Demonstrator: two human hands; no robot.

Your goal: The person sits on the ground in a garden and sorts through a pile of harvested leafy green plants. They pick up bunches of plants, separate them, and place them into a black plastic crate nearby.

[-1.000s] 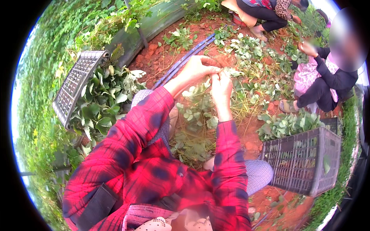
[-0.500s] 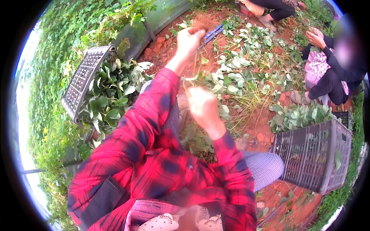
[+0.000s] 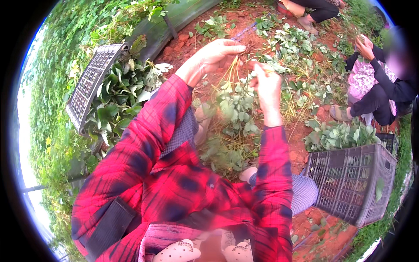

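Observation:
My left hand [image 3: 214, 56] is closed on the root end of a leafy seedling [image 3: 235, 105]; its thin stems and green leaves hang down toward my legs. A brown tangle of roots [image 3: 251, 46] shows beyond the fingertips. Just to the right, my right hand [image 3: 267, 87] is raised with its fingers curled together beside the stems. Whatever those fingers pinch, if anything, is too small and blurred to name. Below both hands, loose leaves and stems [image 3: 227, 153] lie on the ground between my feet.
A grey plastic crate [image 3: 97, 83] full of leafy plants tips at my left. Another crate [image 3: 345, 183] stands at my right with plants beside its rim. Uprooted plants [image 3: 301, 61] cover red soil [image 3: 192, 39] ahead. A co-worker [image 3: 379, 83] sits at the right; another person's legs [image 3: 316, 13] show farther off.
My left hand has turned and now shows the seedling hanging from it. My right hand has moved up and to the right, away from my body.

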